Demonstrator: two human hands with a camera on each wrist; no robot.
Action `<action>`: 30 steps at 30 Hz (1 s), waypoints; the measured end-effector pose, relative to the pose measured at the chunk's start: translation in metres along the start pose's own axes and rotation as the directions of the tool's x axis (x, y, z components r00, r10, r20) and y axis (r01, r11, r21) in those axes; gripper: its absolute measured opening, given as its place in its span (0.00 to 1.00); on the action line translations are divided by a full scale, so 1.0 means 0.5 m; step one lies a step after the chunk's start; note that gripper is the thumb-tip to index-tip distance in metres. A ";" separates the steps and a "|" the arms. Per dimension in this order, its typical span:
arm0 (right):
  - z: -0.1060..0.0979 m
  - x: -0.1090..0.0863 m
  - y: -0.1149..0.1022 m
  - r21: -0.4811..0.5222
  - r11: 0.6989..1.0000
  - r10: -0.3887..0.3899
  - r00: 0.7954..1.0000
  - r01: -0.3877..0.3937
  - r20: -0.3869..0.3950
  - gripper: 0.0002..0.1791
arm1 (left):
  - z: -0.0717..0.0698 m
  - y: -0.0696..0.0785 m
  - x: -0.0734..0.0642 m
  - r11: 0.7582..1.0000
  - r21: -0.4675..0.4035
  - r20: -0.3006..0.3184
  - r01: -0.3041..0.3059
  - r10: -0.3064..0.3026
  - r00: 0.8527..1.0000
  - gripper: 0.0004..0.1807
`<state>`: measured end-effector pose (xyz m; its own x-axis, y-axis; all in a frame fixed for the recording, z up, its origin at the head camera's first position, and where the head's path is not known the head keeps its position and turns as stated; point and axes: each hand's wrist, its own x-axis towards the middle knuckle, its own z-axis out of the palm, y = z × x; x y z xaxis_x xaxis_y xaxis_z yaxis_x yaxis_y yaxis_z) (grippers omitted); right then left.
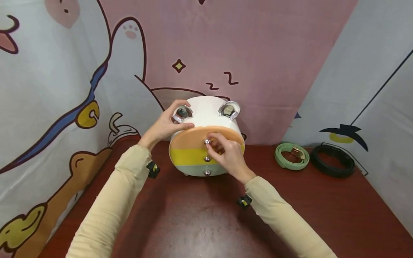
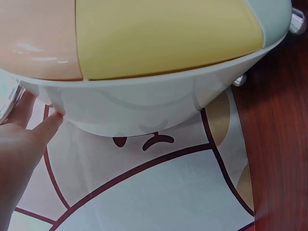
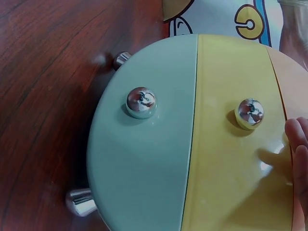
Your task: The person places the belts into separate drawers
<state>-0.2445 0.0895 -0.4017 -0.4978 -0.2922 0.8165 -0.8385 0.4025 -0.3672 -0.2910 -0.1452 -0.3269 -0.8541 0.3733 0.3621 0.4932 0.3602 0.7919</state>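
Note:
A small animal-shaped drawer box (image 1: 209, 111) has a white body, two chrome ears and an oval front in orange, yellow and green. My left hand (image 1: 164, 126) grips its upper left corner around the left chrome ear (image 1: 182, 113). The left thumb lies along the upper front edge. Thumb and fingers of my right hand (image 1: 230, 156) pinch the top chrome knob (image 1: 207, 142) on the orange drawer (image 1: 187, 138). Below it are the yellow drawer's knob (image 3: 251, 113) and the green drawer's knob (image 3: 141, 102). All three drawer fronts look closed.
To the right on the dark red-brown table (image 1: 193, 222) lie a coiled green belt (image 1: 280, 157) and a coiled black belt (image 1: 332, 170). A cartoon-printed cloth (image 1: 264, 64) hangs behind the box and along the sides.

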 end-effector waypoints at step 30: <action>0.004 -0.066 -0.073 0.264 0.938 0.219 0.974 -0.226 0.057 0.29 | -0.001 0.068 -0.023 1.000 0.012 0.015 -0.008 0.007 1.000 0.31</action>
<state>-0.1980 0.0828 -0.4162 -0.6809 -0.2457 0.6899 -0.7323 0.2141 -0.6465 -0.2645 -0.1378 -0.3040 -0.8479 0.3887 0.3607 0.5016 0.3673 0.7833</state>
